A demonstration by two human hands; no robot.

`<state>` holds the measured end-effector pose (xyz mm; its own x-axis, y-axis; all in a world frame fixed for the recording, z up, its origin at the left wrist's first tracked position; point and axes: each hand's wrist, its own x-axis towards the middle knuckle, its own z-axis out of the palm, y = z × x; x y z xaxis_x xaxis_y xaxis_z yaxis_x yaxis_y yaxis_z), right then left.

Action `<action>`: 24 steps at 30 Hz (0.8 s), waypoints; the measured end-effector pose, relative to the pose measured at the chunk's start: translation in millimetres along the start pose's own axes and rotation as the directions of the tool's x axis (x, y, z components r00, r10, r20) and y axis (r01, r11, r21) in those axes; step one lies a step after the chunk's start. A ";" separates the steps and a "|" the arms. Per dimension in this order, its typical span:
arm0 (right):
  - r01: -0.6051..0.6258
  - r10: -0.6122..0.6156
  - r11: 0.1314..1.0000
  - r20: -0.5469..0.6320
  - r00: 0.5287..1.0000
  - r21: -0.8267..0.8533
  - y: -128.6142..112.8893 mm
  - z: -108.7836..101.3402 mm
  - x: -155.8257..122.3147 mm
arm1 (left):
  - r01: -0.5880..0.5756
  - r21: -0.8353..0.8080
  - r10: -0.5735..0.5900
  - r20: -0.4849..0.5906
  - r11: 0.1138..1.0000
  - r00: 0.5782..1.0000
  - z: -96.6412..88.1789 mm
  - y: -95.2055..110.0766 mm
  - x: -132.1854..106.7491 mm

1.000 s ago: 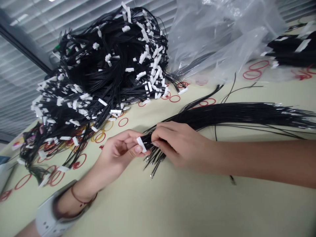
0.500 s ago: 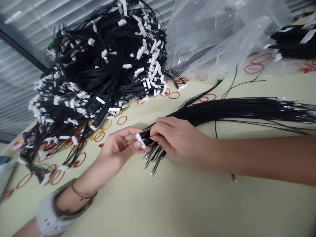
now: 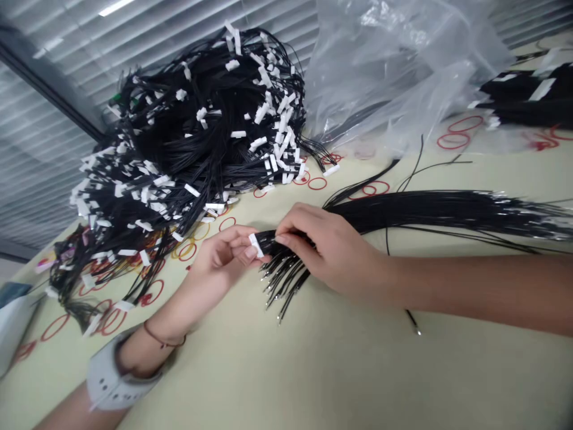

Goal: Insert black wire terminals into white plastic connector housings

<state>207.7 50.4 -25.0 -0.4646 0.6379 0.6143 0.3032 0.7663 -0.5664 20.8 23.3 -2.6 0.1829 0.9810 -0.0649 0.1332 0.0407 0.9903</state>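
Between the thumb and fingers of my left hand (image 3: 226, 254) is a small white connector housing (image 3: 256, 245). Just right of it, my right hand (image 3: 333, 245) is closed in a pinch over black wires, thumb against forefinger. Metal-tipped ends of several black wires (image 3: 286, 280) fan out below the pinch, pointing down and left. From under the right hand the long bundle of black wires (image 3: 430, 209) stretches right across the table, with shiny terminals (image 3: 528, 212) at its far end. Which single wire the fingertips hold is too small to make out.
A large heap of black wire harnesses (image 3: 192, 137) with white connectors lies at the back left. Behind the bundle is a clear plastic bag (image 3: 394, 77). Red rubber bands (image 3: 317, 183) are scattered over the pale table (image 3: 340, 370). More black harnesses (image 3: 532, 95) lie at the back right.
The view has shifted, so the heap and bag sit lower. My right hand has drawn slightly away from the connector, and more wire ends show below it. The left hand keeps hold of the connector.
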 end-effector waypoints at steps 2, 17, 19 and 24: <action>0.025 -0.024 1.000 -0.082 0.996 0.010 -2.7 -2.8 -0.3 | 0.017 -0.037 -0.018 -0.026 0.999 0.999 -4.2 -1.3 1.9; 0.109 -0.085 0.987 0.189 0.978 -0.120 -15.8 -38.6 40.4 | -0.054 0.007 0.054 -0.125 0.999 0.991 -5.0 36.8 -3.2; 0.038 -0.020 0.998 0.304 0.952 -0.054 -11.3 -46.6 54.2 | -0.080 0.031 0.083 -0.116 0.996 0.990 0.6 46.2 -0.3; -0.011 -0.004 0.999 0.404 0.915 0.033 -3.6 -59.0 65.2 | -0.148 0.092 0.159 -0.119 0.985 0.980 24.0 58.4 5.6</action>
<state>225.4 93.8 49.5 -0.7623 0.5496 0.3418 0.2804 0.7564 -0.5909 52.9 26.6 52.0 0.0842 0.9906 0.1083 0.1939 -0.1229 0.9733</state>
